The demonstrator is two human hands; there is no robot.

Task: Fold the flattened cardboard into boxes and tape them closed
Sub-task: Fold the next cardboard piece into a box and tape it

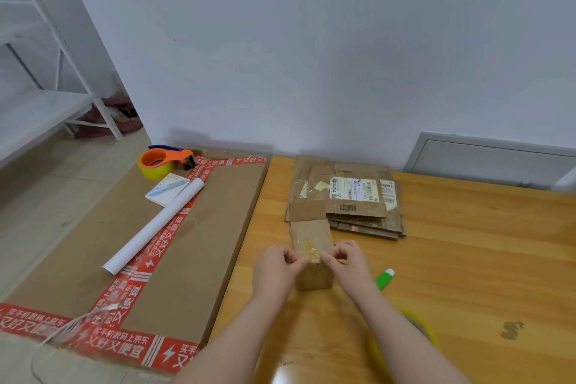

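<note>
Head view: small cardboard box (312, 254) stood on wooden table (467, 259), near front of stack of flattened cardboard (346, 196). Box top edge pinched from both sides: left hand (276, 271) fingertips closed on left side of taped top, right hand (347, 265) fingertips closed on right side. Clear tape seen across box top. Green-and-white cutter (385, 279) lain just right of right hand. Yellow tape roll (414, 340) partly hidden under right forearm. Orange tape dispenser (165, 160) set on large flat carton (199, 259) at left, well apart
</note>
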